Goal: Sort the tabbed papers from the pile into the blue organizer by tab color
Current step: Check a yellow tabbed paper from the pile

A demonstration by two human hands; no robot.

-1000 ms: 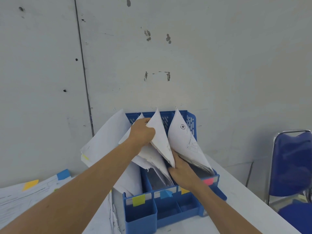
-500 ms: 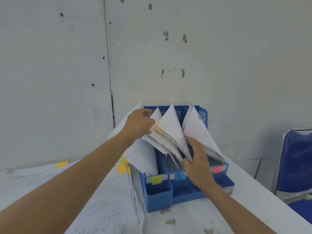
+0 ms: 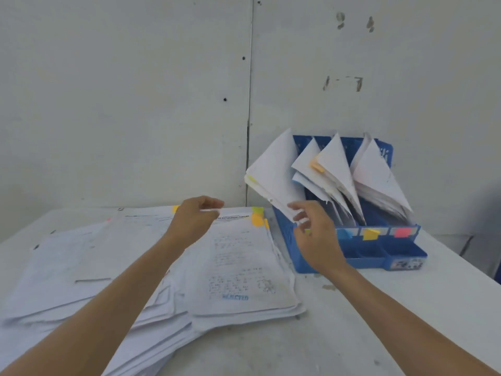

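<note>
Left hand [image 3: 193, 217] hovering loosely curled and empty over the far edge of the paper pile [image 3: 151, 270], right hand [image 3: 315, 234] spread, fingers just at the leftmost sheaf's lower edge, sorted papers [image 3: 273, 172] fanning from the blue organizer [image 3: 379, 253] on the white table [image 3: 352, 335].

The right hand [image 3: 317, 237] is covering the near left corner of the blue organizer [image 3: 379, 248] and the tab label there. The pile of papers [image 3: 162, 280] is running off the frame at nine o'clock, and both forearms are hiding parts of it. Handwriting on the top sheet [image 3: 238, 267] is blurring beyond reading. The left hand [image 3: 195, 221] is smearing at its fingertips.
</note>
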